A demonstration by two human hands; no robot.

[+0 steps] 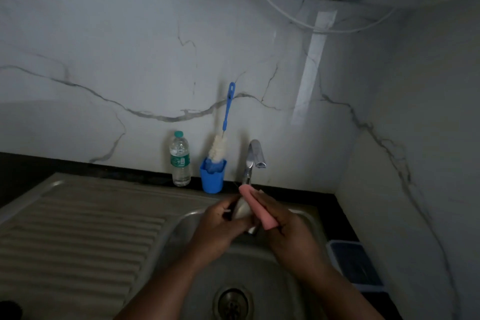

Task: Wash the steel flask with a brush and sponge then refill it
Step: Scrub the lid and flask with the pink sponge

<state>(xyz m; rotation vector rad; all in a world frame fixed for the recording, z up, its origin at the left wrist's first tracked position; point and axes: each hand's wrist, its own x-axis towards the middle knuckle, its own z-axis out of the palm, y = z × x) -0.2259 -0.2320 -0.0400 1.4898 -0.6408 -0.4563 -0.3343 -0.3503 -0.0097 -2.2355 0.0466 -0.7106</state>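
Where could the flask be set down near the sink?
The ribbed drainboard left of the basin lies bare. Crowded: the back ledge, where water bottle, blue brush holder and tap stand close together.

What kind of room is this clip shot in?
Most likely a home kitchen: a steel sink with a ribbed drainboard, a tap against a marble-look wall, and a bottle brush standing in a blue cup.

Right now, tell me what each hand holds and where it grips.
The left hand grips the flask around its body; the right hand holds the pink sponge against it.
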